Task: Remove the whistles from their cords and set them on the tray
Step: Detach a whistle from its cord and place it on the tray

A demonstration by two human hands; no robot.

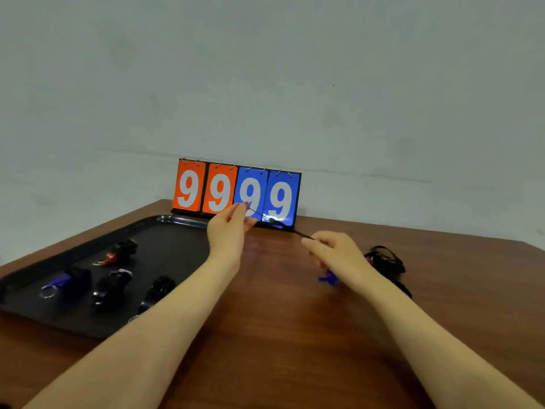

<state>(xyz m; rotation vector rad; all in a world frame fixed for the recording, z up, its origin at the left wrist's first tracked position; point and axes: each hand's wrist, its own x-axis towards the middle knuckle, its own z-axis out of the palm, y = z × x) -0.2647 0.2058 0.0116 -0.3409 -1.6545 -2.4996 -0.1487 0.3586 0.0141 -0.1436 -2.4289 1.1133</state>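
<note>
Your left hand (228, 228) pinches one end of the thin black cord (274, 221), your right hand (336, 255) the other; the small blue plastic whistle (328, 278) shows under your right hand. You are probably detaching it; next, place it on the black tray (165, 249).

Brown wooden table (283, 335) across the whole lower half, far edge running from about 9 o'clock up to 12 and down toward 3. Black-framed flip scoreboard (237, 193) upright at 12 o'clock on that far edge: two orange cards, then two blue, each reading a white 9 (hung on small metal rings). Behind, plain pale grey-green wall (265, 78), faintly smudged.
</note>
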